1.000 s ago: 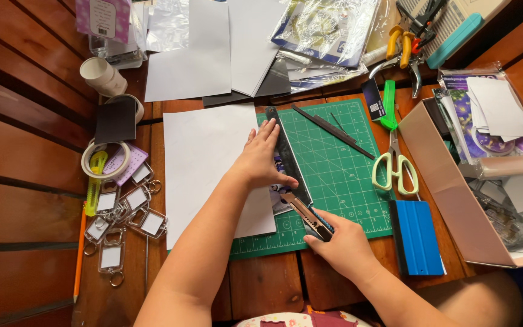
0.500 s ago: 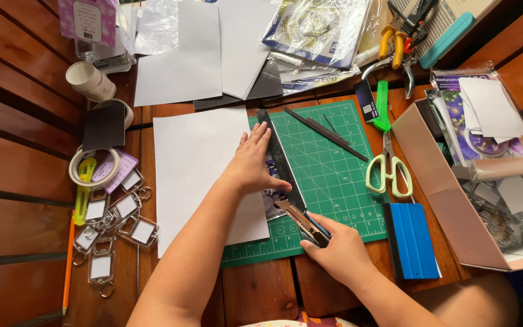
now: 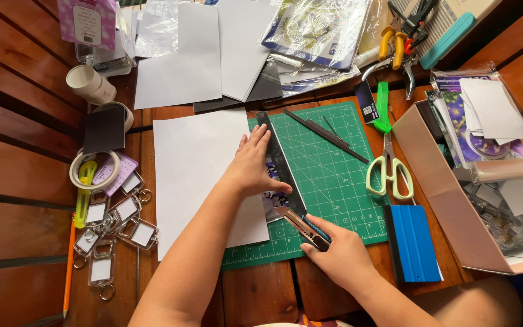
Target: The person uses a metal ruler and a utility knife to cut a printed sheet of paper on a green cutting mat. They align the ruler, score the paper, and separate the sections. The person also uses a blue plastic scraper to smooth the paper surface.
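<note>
We keep the green cutting mat (image 3: 334, 181) flat on the table (image 3: 25, 169), the white sheet (image 3: 195, 169) square on it, our left hand (image 3: 252, 163) spread flat and pressing the dark ruler (image 3: 282, 169) over the printed strip (image 3: 272, 197), fingertips back from the edge; right hand (image 3: 340, 257) is closed round the utility knife (image 3: 301, 227), blade at the ruler's near end, so light, even passes seem best. Against the earlier frame, the hands sit much the same; only the view shifts slightly.
</note>
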